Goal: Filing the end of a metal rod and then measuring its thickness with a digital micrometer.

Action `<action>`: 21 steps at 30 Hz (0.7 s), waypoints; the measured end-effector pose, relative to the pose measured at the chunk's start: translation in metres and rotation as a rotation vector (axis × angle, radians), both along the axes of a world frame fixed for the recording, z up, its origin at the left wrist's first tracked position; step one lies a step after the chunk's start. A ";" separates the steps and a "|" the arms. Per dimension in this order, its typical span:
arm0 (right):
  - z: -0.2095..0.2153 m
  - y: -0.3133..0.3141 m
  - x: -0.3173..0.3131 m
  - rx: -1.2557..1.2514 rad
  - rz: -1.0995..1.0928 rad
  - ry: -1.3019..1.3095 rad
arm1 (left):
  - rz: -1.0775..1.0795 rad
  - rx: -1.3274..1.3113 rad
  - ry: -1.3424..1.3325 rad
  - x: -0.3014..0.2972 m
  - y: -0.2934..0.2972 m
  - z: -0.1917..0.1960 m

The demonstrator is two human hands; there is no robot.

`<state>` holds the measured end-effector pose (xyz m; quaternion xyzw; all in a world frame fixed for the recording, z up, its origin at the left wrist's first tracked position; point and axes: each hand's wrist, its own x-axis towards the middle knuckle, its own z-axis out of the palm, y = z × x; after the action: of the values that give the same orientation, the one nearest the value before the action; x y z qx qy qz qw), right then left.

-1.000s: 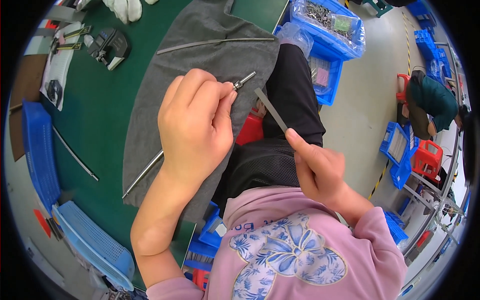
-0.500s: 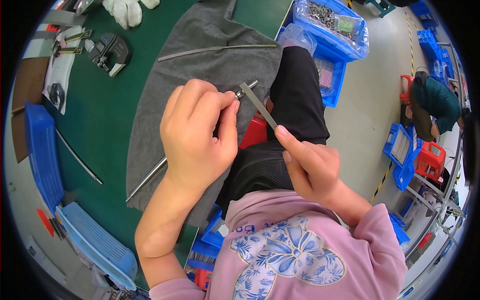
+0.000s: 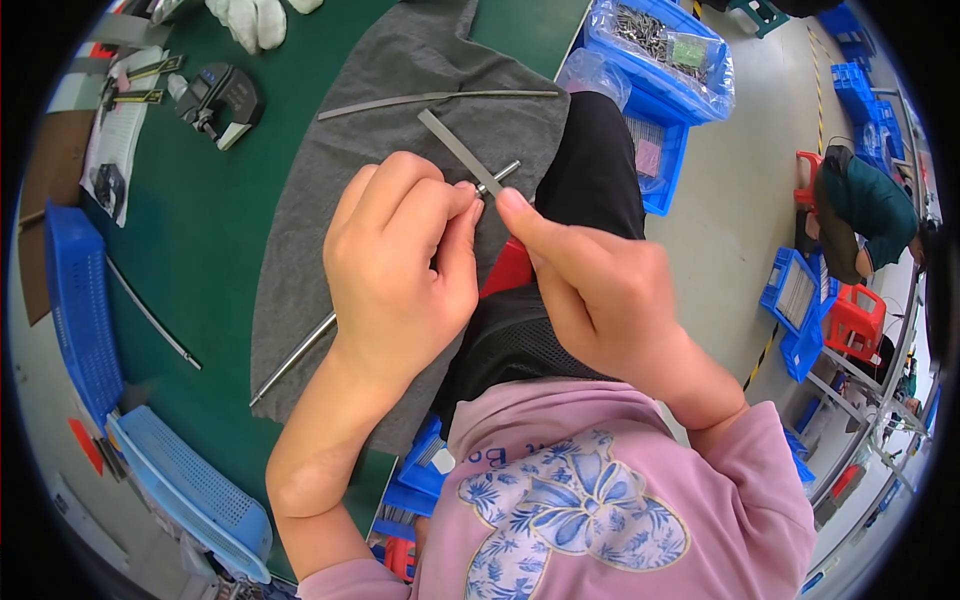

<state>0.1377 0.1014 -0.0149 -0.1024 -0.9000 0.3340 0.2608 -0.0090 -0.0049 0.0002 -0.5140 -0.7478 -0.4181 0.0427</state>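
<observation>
A long, thin metal rod (image 3: 293, 358) runs slantwise through my left hand (image 3: 400, 255), whose fingers are closed around it with the thumb and index finger pinching near its far end. My right hand (image 3: 605, 295) grips a flat grey file (image 3: 455, 147), index finger laid along it. The file lies across the rod just beyond my left fingertips and appears to touch it. Beneath both hands is a dark grey cloth (image 3: 300, 230). Another slim flat file (image 3: 395, 102) rests on the cloth farther away.
On the green table (image 3: 190, 250) sit a micrometer (image 3: 228, 105), white gloves (image 3: 250, 20) and a thin rod (image 3: 150, 315). Blue baskets (image 3: 190, 490) line the left edge. At right are blue bins (image 3: 670, 150) with metal parts and a person (image 3: 870, 205) bending over near red stools.
My right hand has pushed the file away and to the left across the rod, so more of it extends past the rod. My left hand has stayed nearly in place.
</observation>
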 end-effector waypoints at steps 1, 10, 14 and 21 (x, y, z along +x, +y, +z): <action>-0.001 0.000 0.001 0.009 -0.006 -0.014 | 0.000 -0.002 -0.016 0.000 0.001 0.000; 0.014 0.005 -0.006 0.043 0.019 -0.087 | -0.009 0.011 0.008 0.001 0.006 -0.001; 0.001 -0.004 0.023 0.049 -0.014 -0.125 | 0.034 0.044 -0.016 -0.001 0.003 -0.007; 0.002 0.011 0.001 0.123 0.022 -0.044 | 0.008 0.019 -0.020 0.005 0.008 -0.004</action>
<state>0.1388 0.1119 -0.0132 -0.0836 -0.9254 0.2786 0.2429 -0.0045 0.0031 -0.0040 -0.5065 -0.7462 -0.4300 0.0419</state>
